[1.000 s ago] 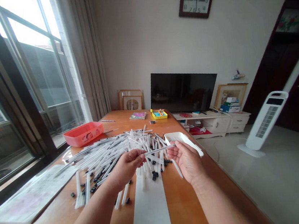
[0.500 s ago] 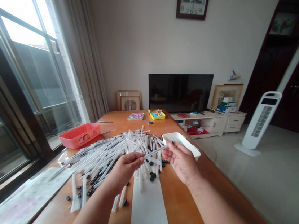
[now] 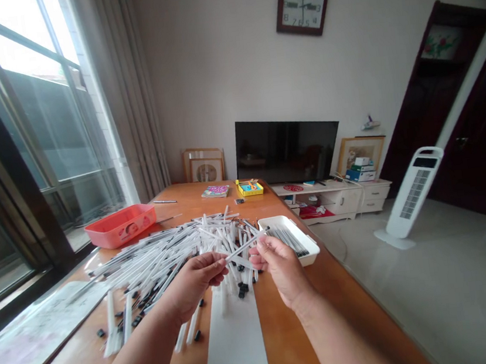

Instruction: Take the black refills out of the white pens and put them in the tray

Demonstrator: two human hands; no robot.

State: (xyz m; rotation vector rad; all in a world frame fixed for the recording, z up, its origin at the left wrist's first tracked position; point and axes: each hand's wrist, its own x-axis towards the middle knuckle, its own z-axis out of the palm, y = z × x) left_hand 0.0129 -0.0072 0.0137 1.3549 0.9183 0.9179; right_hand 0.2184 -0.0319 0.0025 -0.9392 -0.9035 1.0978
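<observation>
A thin clear plastic tube (image 3: 243, 247) slants between my two hands above the heap. Its lower end is pinched by the thumb and fingers of my left hand (image 3: 205, 270). At its upper end, the thumb and forefinger of my right hand (image 3: 278, 265) close on it; the tip is partly hidden. Beneath and beyond lies a large pile of translucent plastic tubes (image 3: 163, 249), with small black caps (image 3: 242, 290) scattered among them. Just past my right hand, a white tray (image 3: 312, 254) holds several thin grey rods with black ends.
A white paper strip (image 3: 235, 348) lies on the wooden table (image 3: 284, 342) between my forearms. To the left are a red plastic box (image 3: 112, 237) and a flat printed sheet (image 3: 32, 343). Farther back sit a booklet (image 3: 216, 191) and a yellow box (image 3: 250, 191).
My view has swung slightly right, so the room appears shifted left. The right hand has shifted relative to the white tray, showing more of its rods. Both hands keep the tube between them.
</observation>
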